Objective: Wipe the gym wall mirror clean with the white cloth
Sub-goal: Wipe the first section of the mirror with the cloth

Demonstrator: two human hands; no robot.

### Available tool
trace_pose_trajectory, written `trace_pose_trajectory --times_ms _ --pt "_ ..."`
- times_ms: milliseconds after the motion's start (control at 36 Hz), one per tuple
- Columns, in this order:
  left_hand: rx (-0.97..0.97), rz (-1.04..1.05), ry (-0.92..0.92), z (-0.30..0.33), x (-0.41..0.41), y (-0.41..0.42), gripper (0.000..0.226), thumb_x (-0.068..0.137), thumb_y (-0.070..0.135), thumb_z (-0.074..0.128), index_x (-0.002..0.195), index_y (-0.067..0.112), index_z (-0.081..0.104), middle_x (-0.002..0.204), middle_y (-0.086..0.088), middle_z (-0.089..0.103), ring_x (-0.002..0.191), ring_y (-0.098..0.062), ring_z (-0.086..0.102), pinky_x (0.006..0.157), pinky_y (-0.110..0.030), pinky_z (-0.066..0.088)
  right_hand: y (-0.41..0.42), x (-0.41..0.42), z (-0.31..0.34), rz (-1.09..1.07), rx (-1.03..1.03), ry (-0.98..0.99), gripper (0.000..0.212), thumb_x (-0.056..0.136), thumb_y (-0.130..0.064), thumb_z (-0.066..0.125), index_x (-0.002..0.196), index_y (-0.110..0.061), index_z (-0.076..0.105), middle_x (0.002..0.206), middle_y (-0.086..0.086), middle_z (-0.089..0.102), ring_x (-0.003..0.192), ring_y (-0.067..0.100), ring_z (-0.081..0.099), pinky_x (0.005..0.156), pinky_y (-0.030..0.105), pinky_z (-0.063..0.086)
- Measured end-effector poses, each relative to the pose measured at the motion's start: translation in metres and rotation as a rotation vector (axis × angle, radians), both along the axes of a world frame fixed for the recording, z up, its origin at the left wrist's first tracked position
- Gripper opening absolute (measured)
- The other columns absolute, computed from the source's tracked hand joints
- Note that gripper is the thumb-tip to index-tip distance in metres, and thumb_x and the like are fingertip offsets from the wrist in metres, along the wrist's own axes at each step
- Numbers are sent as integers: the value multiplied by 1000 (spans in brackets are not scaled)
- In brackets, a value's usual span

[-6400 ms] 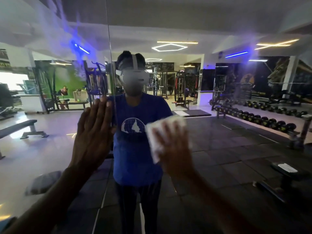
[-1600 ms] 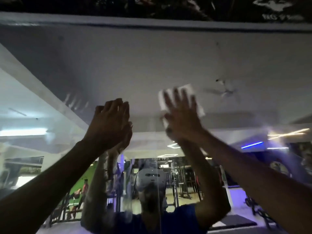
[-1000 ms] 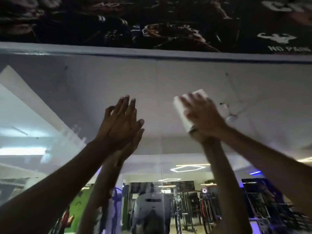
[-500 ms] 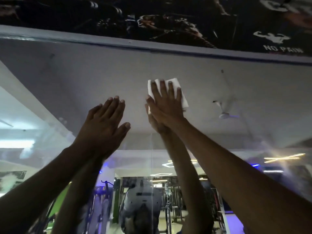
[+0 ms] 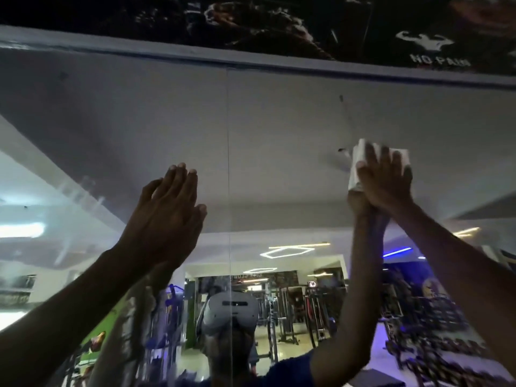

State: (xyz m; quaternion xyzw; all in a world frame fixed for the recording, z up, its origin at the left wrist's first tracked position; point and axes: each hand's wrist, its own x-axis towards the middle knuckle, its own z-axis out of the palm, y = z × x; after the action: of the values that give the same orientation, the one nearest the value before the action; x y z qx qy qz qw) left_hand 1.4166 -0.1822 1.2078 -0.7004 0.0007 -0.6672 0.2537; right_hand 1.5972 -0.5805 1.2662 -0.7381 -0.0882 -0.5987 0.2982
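Right hand (image 5: 384, 180), fingers straight and spread, presses white cloth (image 5: 360, 163) flat against mirror (image 5: 279, 121), high up at right. Cloth folded; long axis roughly vertical. Left hand (image 5: 167, 210) flat on glass, fingers together, holding nothing. Vertical panel seam (image 5: 228, 163) runs between hands. Dark banner (image 5: 279, 20) above mirror's top edge.
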Motion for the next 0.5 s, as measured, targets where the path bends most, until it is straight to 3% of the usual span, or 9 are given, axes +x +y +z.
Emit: trace_pose_trajectory --times_ms 83,139,222,306,361,417,500 --pt "-30 -2 0 -7 1 -3 72 109 46 19 164 -1 21 172 -22 20 161 -37 17 128 -52 19 49 -10 -16 -78 76 -111 78 98 -60 11 170 -30 14 176 12 17 161 41 13 127 66 10" --pt "-13 19 -17 -12 5 -7 77 108 49 9 161 -4 25 169 -28 24 159 -41 19 123 -54 23 111 -34 -61 -75 -123 -268 75 101 -58 13 171 -30 6 178 11 7 163 40 4 129 64 4" --pt "-20 -14 -17 -21 7 -15 79 107 49 6 160 -5 27 168 -29 23 160 -41 17 123 -54 23 167 -67 -150 99 -531 -364 70 109 -59 19 169 -34 -8 177 6 -15 163 30 -18 129 56 -14" --pt "70 -38 2 -32 10 -23 76 108 47 9 160 -3 31 168 -27 24 160 -38 19 123 -53 25 133 -60 -157 122 -673 -435 66 108 -57 13 169 -38 -5 178 1 -7 164 25 -10 131 55 -6" --pt "95 -17 32 -39 9 -21 76 107 47 10 160 -3 33 168 -26 26 160 -37 20 122 -53 26 90 -36 -130 21 -608 -382 75 104 -53 30 169 -36 -2 179 4 1 165 29 -1 131 58 5" --pt "68 -25 59 -45 5 -15 77 107 48 10 160 -3 33 166 -27 29 158 -38 24 120 -54 30 45 -16 -102 -88 -408 -269 85 96 -49 41 168 -35 0 178 7 9 164 35 10 127 63 18" --pt "90 6 94 -54 -2 -9 77 109 46 9 156 -8 37 162 -32 35 153 -45 32 114 -59 37 5 -1 -84 -92 -67 -120 79 95 -58 11 168 -30 14 176 10 20 162 38 18 127 61 17"
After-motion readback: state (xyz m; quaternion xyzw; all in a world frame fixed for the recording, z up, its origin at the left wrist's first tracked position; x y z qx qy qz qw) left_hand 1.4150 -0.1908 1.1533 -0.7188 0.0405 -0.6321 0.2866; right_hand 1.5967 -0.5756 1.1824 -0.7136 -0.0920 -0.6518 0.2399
